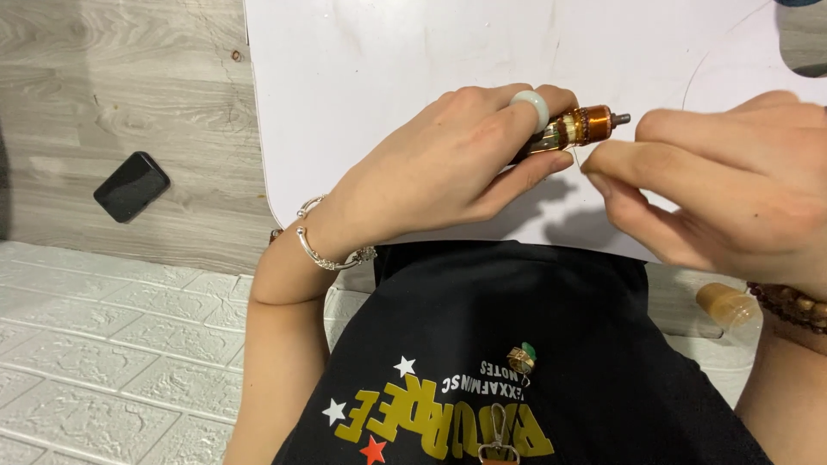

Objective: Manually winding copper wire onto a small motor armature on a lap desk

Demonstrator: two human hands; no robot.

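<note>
My left hand (448,159) grips a small cylindrical part wound with copper-coloured wire (581,127), its metal shaft pointing right. A pale ring sits on one finger and a silver bracelet on the wrist. My right hand (715,185) is just to the right of the part, with thumb and forefinger pinched together close to its winding. Whether a thin wire lies between those fingers is too fine to tell. Both hands hover over a white table (388,60).
A black phone (131,186) lies on the grey wooden floor to the left. A small amber bottle (728,306) shows under my right wrist, which wears a beaded bracelet. A black printed shirt with a clipped-on charm fills the lower middle.
</note>
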